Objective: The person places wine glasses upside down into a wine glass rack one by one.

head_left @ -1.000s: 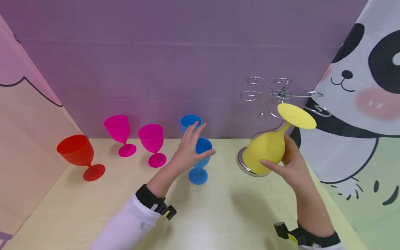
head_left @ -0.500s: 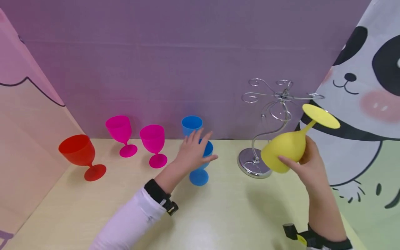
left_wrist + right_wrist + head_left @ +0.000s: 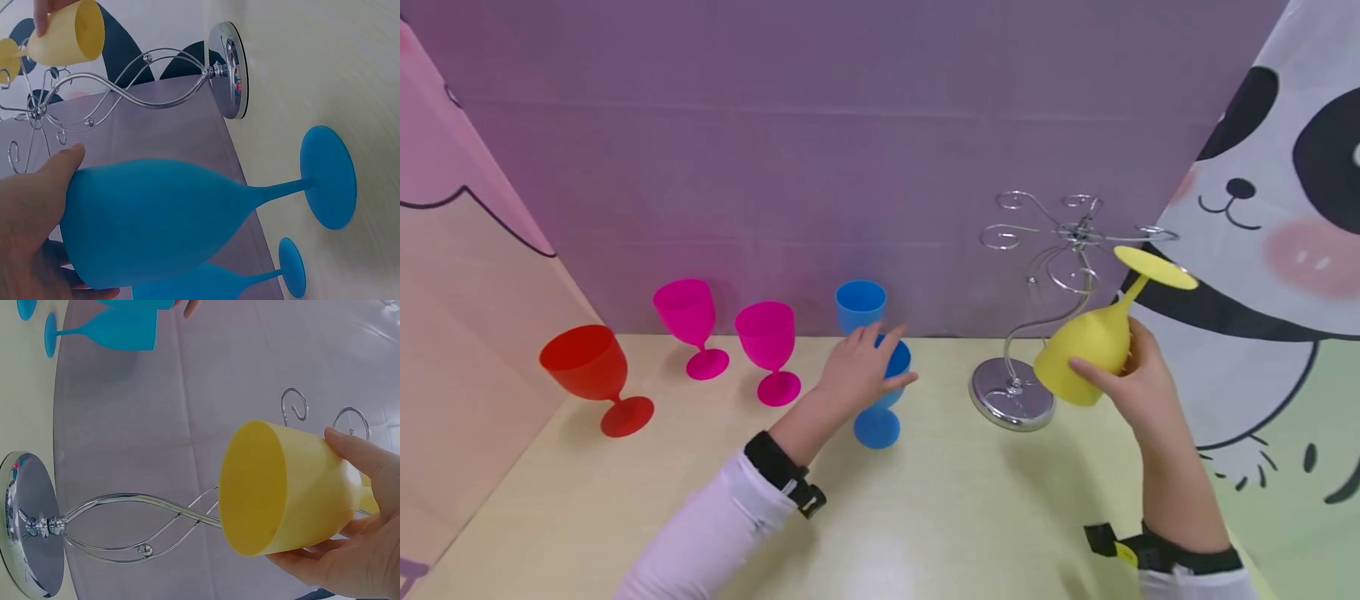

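Note:
In the head view my right hand (image 3: 1138,383) grips a yellow goblet (image 3: 1086,354) by its bowl, tilted mouth-down with the foot up. The right wrist view looks into the yellow goblet's mouth (image 3: 253,487), thumb on one side of the bowl and fingers on the other. A chrome scroll-armed stand (image 3: 1011,392) is just left of that goblet. My left hand (image 3: 857,375) reaches over the upright front blue goblet (image 3: 877,427), fingers extended and thumb out. In the left wrist view, its thumb and fingertips lie around the front blue goblet's rim (image 3: 150,219).
A second blue goblet (image 3: 860,304) stands behind the front one. To the left are two magenta goblets (image 3: 685,310) (image 3: 766,333) and a red goblet (image 3: 587,367), all upright. A purple backdrop (image 3: 775,167) rises behind the table, with a panda-print panel (image 3: 1300,250) at right.
My right hand has carried the yellow goblet rightward from in front of the stand's base, then slightly back left. My left hand has shifted slightly, staying over the front blue goblet.

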Motion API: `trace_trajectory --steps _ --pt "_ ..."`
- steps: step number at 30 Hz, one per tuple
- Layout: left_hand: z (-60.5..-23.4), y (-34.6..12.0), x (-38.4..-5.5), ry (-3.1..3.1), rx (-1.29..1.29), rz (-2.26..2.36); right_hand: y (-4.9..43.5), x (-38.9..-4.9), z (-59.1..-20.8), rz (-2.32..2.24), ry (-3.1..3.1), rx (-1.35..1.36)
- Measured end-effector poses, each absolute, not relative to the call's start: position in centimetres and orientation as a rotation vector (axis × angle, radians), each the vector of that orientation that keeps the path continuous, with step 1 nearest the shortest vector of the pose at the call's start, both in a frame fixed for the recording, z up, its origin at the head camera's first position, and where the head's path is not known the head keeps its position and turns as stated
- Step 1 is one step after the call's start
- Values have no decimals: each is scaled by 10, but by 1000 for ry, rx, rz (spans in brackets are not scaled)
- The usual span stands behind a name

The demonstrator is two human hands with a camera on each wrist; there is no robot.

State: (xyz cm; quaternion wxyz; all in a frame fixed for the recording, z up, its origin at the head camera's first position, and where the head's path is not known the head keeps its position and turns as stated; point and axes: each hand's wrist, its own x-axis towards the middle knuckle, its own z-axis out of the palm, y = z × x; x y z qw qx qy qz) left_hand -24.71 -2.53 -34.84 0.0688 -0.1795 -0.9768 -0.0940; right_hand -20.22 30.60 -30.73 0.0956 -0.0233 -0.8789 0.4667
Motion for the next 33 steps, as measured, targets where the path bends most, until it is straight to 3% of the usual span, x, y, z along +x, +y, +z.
trace_trajectory --steps 33 --pt "-339 -19 -251 -2979 -598 11 289 -236 -292 1218 -2707 173"
